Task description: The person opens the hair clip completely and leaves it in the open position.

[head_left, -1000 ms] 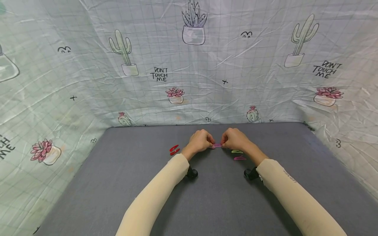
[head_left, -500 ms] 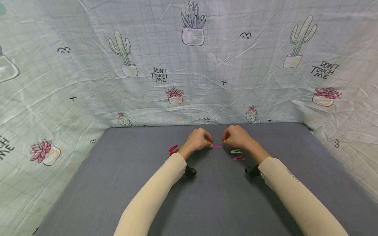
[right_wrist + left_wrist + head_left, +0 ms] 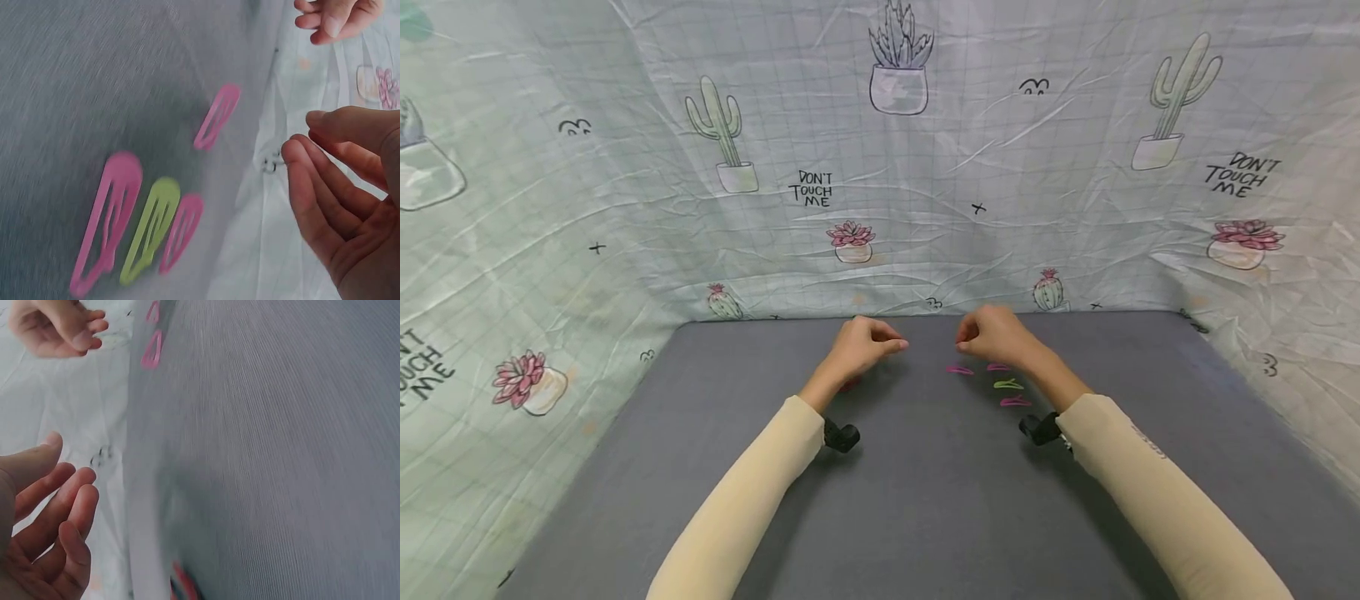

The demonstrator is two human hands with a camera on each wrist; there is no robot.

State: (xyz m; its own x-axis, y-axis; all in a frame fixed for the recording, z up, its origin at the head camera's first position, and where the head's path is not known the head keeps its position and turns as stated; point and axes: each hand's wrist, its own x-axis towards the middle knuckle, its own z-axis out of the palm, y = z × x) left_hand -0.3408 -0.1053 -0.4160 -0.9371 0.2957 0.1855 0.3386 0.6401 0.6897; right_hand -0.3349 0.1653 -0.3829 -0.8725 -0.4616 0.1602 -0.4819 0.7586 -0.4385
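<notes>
My left hand (image 3: pixel 859 346) hovers over the left part of the grey table, thumb and fingers apart and holding nothing. Beneath it, red hair clips (image 3: pixel 182 582) show only in part. To the right my right hand (image 3: pixel 995 335) is raised, its relaxed fingers loosely bent, with nothing between thumb and fingertips. A pink snap hair clip (image 3: pixel 231 93) lies alone on the table between the hands. Near the right wrist, a large pink clip (image 3: pixel 122 167), a yellow-green clip (image 3: pixel 165 188) and a smaller pink clip (image 3: pixel 193 204) lie in a row.
Behind the grey table (image 3: pixel 925 500), a pale curtain (image 3: pixel 925 167) printed with cacti hangs close to its back edge. Each wrist wears a black camera mount, the left one (image 3: pixel 841 435) low over the table.
Both hands have come away from the lone pink clip, which stays on the table. My left hand has moved left over the red clips. The right hand has risen, uncovering the smaller pink clip.
</notes>
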